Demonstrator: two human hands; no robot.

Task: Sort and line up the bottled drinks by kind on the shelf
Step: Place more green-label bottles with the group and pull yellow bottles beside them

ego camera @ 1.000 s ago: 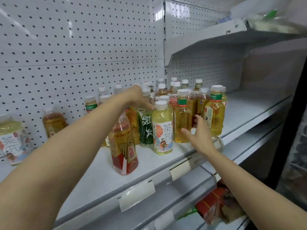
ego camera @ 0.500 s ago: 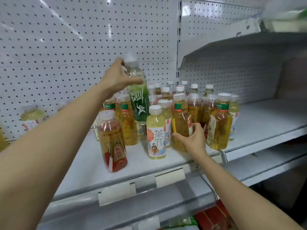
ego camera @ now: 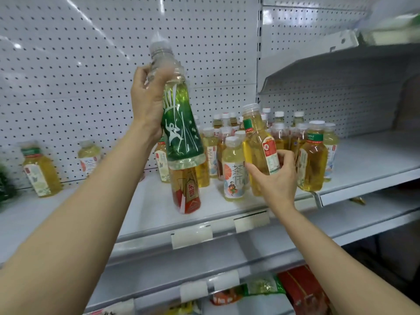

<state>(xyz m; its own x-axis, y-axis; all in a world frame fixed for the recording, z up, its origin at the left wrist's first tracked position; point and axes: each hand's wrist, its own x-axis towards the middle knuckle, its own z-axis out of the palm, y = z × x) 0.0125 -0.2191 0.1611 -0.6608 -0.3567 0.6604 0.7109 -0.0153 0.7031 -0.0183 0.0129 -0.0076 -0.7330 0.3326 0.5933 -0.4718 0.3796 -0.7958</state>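
Observation:
My left hand (ego camera: 147, 98) grips the neck of a green-labelled bottle (ego camera: 179, 130) and holds it up in the air, well above the shelf (ego camera: 141, 201). My right hand (ego camera: 275, 180) is closed around a yellow tea bottle (ego camera: 259, 142) with a green neck band, tilted left and lifted a little off the shelf. Below the green bottle stands a red-labelled bottle (ego camera: 186, 192). A pale bottle with an orange-slice label (ego camera: 234, 171) stands beside my right hand. A crowd of several mixed tea bottles (ego camera: 281, 133) fills the shelf behind.
Two tea bottles (ego camera: 41, 171) (ego camera: 89, 158) stand apart at the left against the pegboard (ego camera: 68, 87). Another yellow bottle (ego camera: 312, 158) stands at the shelf's front right. An upper shelf (ego camera: 341, 64) overhangs at the right. Packets (ego camera: 297, 289) lie on the lower shelf.
My left hand has raised the green-labelled bottle higher out of the group. My right hand has closed on the yellow tea bottle, lifted it and tipped it left.

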